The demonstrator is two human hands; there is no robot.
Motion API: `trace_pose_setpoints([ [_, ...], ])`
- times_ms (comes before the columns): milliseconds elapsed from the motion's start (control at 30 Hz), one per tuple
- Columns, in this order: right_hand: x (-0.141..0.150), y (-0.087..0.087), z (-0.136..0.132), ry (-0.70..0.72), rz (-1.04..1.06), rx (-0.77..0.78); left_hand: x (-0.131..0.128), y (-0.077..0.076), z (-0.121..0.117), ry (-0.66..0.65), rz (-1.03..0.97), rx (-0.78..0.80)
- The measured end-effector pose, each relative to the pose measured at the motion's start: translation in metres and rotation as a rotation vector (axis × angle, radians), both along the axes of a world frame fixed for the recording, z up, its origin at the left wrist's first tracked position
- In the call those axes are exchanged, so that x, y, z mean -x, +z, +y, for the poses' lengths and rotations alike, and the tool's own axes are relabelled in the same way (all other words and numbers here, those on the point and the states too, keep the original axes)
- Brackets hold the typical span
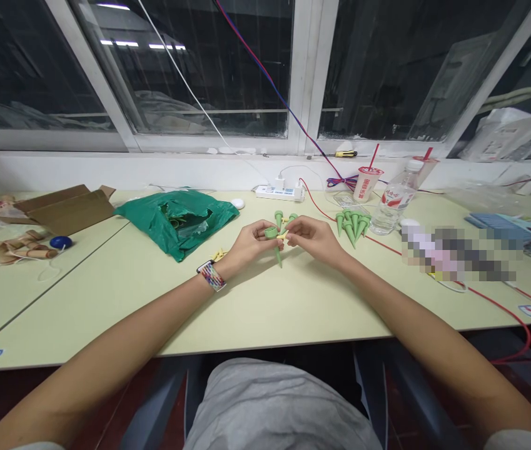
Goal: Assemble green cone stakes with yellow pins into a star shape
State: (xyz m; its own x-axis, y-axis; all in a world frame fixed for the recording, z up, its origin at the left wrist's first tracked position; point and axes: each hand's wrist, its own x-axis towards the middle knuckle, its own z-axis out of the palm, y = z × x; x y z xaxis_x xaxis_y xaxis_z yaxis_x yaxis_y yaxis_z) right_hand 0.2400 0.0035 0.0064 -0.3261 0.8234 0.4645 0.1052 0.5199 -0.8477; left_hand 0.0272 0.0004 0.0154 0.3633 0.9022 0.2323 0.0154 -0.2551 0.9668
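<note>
My left hand (250,244) is closed around the cupped top of a green plant watering spike (271,233), whose point hangs down towards the table. With its fingertips pinched, my right hand (316,240) holds a small yellow valve (283,237) against the spike's side. Whether the two are joined cannot be made out. Just behind my hands are more green spikes (279,217), partly hidden by my fingers. Several similar spikes lie in a cluster (353,224) to the right. Small yellow pieces (219,254) show behind my left wrist.
A torn green plastic bag (176,219) lies left, near a cardboard box (65,209) and wooden toys (25,249). Behind my hands is a power strip (272,192). On the right stand a water bottle (393,203) and drink cups (367,184); a red cable (387,247) crosses the table.
</note>
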Motion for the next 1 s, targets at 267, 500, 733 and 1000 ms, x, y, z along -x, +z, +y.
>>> trace_pose_setpoints([
  [267,0.0036,0.0022,-0.0051,-0.035,-0.043,-0.248,0.0044,-0.0005,0.001,-0.146,-0.098,0.128],
  [500,0.0049,-0.0019,-0.0043,-0.022,-0.031,-0.116,0.0034,-0.0043,0.002,-0.104,-0.098,0.071],
  [733,0.0072,-0.0019,-0.0053,0.068,-0.001,0.033,0.0033,-0.0031,0.0025,-0.065,-0.108,0.085],
  [1000,-0.0004,-0.001,-0.0022,-0.109,-0.208,-0.06,0.0027,-0.0024,0.0015,-0.09,-0.082,0.068],
])
